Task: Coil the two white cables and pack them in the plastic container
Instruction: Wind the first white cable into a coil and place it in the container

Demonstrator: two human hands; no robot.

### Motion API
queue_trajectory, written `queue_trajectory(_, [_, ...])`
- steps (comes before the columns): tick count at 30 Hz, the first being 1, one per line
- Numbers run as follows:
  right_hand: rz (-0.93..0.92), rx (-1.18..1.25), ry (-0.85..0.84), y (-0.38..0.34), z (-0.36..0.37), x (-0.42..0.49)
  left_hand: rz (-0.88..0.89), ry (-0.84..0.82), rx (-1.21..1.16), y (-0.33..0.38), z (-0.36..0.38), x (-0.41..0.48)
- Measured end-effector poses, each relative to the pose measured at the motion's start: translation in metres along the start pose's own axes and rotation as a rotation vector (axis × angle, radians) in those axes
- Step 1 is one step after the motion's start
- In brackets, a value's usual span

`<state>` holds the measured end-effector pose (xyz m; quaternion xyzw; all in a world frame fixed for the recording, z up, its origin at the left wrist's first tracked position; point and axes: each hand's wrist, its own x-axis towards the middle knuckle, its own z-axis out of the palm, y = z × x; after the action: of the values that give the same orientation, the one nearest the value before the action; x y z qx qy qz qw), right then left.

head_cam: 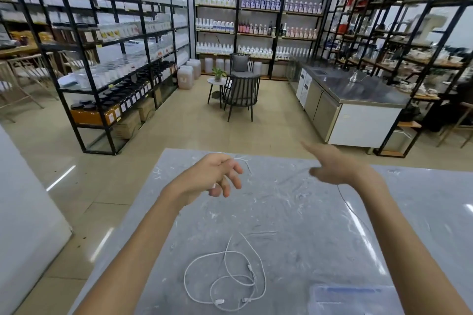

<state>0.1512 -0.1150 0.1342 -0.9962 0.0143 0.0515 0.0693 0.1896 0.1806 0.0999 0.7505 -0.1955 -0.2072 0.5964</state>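
Observation:
A loose white cable [225, 281] lies in tangled loops on the grey marble table [294, 212], near its front edge, with small connectors showing at its ends. My left hand [217, 176] is raised over the far part of the table, fingers curled around a white connector, and a thin white cable [247, 165] trails from it. My right hand [337, 166] is blurred, its index finger stretched out. A thin strand runs to it and hangs below the wrist. The translucent plastic container [350, 299] sits at the bottom right, to the right of the tangled cable.
Beyond the table lies open tiled floor. Tall black shelving [115, 59] with bottles and jars stands to the left and at the back. A dark chair [242, 94] and a small round table stand in the middle. A steel counter [358, 100] is at the right.

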Motion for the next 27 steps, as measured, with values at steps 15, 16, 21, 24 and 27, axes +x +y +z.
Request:
queue_trajectory(15, [-0.526, 0.91, 0.217, -0.068, 0.002, -0.008, -0.025, -0.51, -0.558, 0.032, 0.043, -0.007])
queue_trajectory(16, [-0.543, 0.896, 0.202, -0.072, 0.002, -0.008, -0.011, -0.51, -0.569, 0.034, 0.046, -0.006])
queue_trajectory(21, [-0.427, 0.841, 0.165, -0.081, 0.023, -0.01, 0.09, -0.432, -0.732, 0.038, 0.051, 0.006])
queue_trajectory(24, [-0.374, 0.869, 0.01, -0.095, 0.056, -0.024, 0.15, -0.224, -0.783, 0.038, 0.041, 0.022])
queue_trajectory(27, [-0.419, 0.597, -0.056, -0.102, 0.086, -0.05, 0.19, 0.006, -0.561, 0.033, 0.026, 0.034])
